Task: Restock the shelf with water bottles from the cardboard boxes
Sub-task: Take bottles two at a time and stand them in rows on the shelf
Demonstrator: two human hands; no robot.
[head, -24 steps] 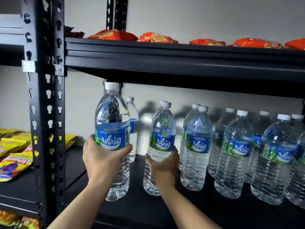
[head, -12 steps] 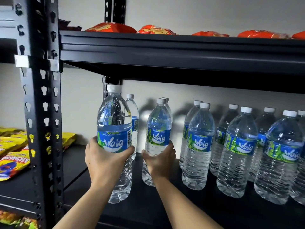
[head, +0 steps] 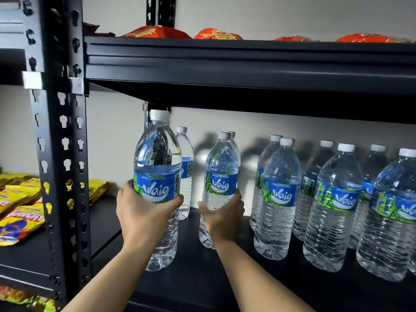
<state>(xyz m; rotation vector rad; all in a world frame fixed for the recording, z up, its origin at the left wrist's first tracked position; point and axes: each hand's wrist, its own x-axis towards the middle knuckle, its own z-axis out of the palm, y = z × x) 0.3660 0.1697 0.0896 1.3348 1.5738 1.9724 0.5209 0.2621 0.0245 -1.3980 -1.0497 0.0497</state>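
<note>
Left hand (head: 144, 212): we wrap fingers round a clear ribbed plastic bottle (head: 157, 154), blue-labelled, rising at twelve o'clock.
Right hand (head: 222, 215): we clasp a second such bottle (head: 221, 158), likewise.

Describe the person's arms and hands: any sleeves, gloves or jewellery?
Both hands are bare: the left hand and right hand show no gloves, rings or bracelets. The forearms are uncovered to the frame's bottom edge, with no sleeve, watch or markings in view.

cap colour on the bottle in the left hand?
White. The cap on the bottle gripped by the left hand shows clearly in the head view.
</note>
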